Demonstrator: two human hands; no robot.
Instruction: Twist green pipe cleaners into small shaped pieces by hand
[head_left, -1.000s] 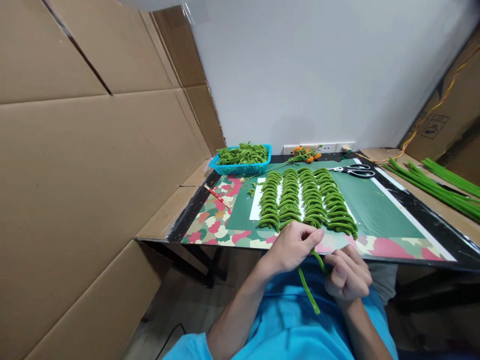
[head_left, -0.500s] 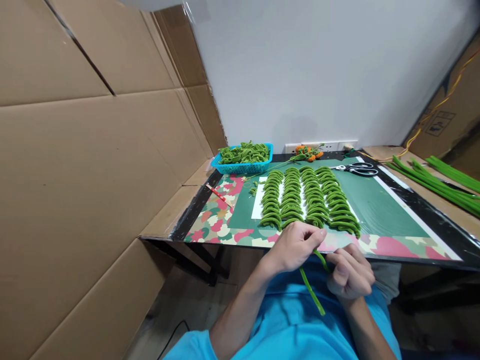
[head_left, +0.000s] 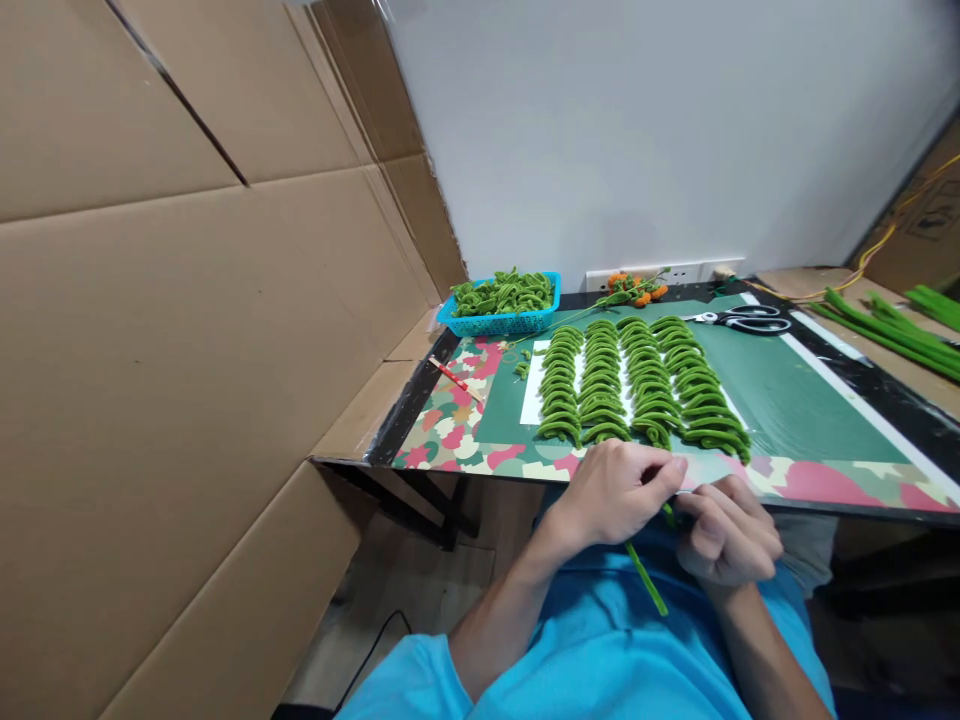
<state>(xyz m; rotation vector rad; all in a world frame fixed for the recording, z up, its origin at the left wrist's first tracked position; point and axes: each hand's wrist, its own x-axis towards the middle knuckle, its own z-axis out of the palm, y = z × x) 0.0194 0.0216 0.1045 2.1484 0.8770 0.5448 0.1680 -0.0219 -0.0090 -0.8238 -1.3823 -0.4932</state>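
Observation:
Just in front of the table edge, my left hand is closed on a green pipe cleaner, whose straight tail hangs below toward my lap. A short bend of it shows between the two hands. My right hand is closed close beside, its fingers pinched on the other part of the pipe cleaner; the fingertips partly hide it. Beyond my hands, several rows of curled green pipe cleaner pieces lie on white paper over a green mat.
At the back left stands a blue basket heaped with green curled pieces. An orange flower bunch and black-handled scissors lie at the back. Long green stems are at the right; a red stick lies left. Cardboard walls the left side.
My hands have drawn closer together, and less of the pipe cleaner shows between them. The hanging tail looks shorter. The whole view has shifted slightly, with the table appearing further right.

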